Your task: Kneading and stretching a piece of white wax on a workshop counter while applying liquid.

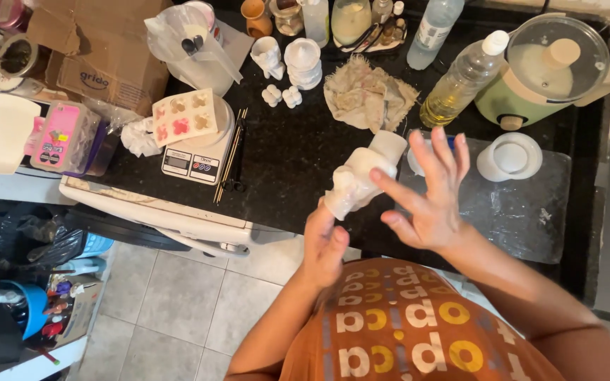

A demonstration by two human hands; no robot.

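Below, a black stone counter (298,155) stands over grey floor tiles (171,310); a brown cardboard box (107,49) sits at its left rear, a clear oil bottle (460,81) at right. The left hand (325,243) grips a white plaster figure (361,176) above the counter edge. The right hand (432,194) is spread wide beside it.

A dark speckled stone counter (298,152) runs across the room. Pale grey square floor tiles (171,310) lie below its near edge, evenly lit.

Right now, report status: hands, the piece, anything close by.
Left hand grips white moulded piece from below. Right hand open, fingers spread beside it. Oil bottle and crumpled cloth behind on dark counter.
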